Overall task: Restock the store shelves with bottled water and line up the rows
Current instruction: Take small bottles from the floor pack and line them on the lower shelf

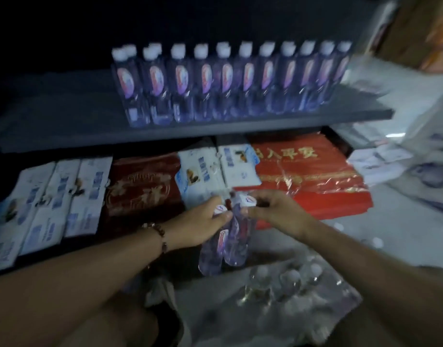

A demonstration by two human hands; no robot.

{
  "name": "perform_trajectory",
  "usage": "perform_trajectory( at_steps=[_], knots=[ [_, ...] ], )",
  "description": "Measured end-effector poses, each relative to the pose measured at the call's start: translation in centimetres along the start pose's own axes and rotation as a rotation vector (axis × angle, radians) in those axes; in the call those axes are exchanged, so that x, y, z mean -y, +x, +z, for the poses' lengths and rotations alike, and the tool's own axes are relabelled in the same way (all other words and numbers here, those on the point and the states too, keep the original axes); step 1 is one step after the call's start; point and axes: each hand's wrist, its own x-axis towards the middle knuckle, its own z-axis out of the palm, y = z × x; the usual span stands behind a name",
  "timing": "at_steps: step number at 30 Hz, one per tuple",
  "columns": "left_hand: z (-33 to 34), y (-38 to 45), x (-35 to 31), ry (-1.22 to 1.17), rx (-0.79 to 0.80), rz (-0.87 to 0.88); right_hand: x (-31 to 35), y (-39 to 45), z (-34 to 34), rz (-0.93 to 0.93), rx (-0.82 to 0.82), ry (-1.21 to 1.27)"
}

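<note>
A dark shelf (240, 121) carries a row of bottled water (228, 81) along its front edge. Below it, the left hand (202, 221) and right hand (273, 209) each grip held bottles (230, 244) near the caps, seemingly two or three, in blurred view.

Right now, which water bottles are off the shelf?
The two bottles gripped by left hand and right hand; the others stand in a shelf row.
</note>
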Motion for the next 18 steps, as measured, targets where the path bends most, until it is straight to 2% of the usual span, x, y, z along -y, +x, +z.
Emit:
perform_trajectory(
  at_steps=[4,7,10,13,18],
  knots=[
    [-0.8,2.8,-6.7,-0.225,-0.175,0.034,2.7,-1.2,-4.0,-0.038,-0.188,0.212],
    [-0.6,4.6,-10.7,-0.367,-0.216,0.086,2.8,-2.3,-5.7,-0.037,-0.331,0.441],
    [0.7,5.6,-14.0,-0.497,-0.086,0.109,2.3,-3.1,-7.1,0.029,-0.422,0.719],
    [2.5,6.9,-15.2,-0.554,0.069,0.101,1.4,-3.7,-8.9,0.053,-0.471,0.877],
    [3.4,9.3,-15.5,-0.652,0.223,0.036,0.6,-2.7,-10.5,0.107,-0.566,0.827]
  ],
)
